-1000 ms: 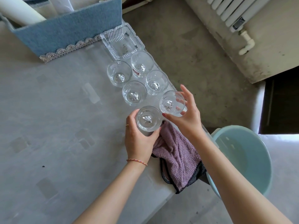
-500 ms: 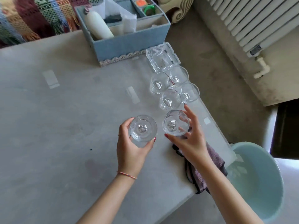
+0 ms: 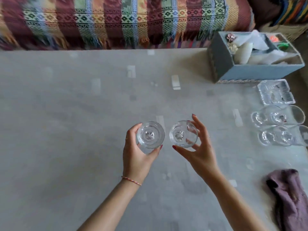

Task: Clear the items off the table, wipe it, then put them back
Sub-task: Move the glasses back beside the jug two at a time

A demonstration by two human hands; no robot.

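Observation:
My left hand (image 3: 136, 157) grips a clear glass (image 3: 150, 135) from below, above the middle of the grey table (image 3: 66, 130). Beside it my right hand (image 3: 198, 150) holds a second clear glass (image 3: 183, 134) by its side with fingertips. Both glasses are upright, seen from above, close together but apart. Several more clear glasses (image 3: 276, 127) stand grouped at the table's right side. A purple cloth (image 3: 290, 195) lies crumpled at the near right edge.
A blue felt organiser box (image 3: 250, 72) with bottles and small items stands at the far right corner. A clear glass dish (image 3: 275, 94) sits in front of it. A striped woven blanket (image 3: 116, 22) covers a sofa beyond the table's far edge.
Both hands have carried their glasses left from the group at the table's right edge to over the table's middle. The view has swung left; the basin and radiator are out of frame.

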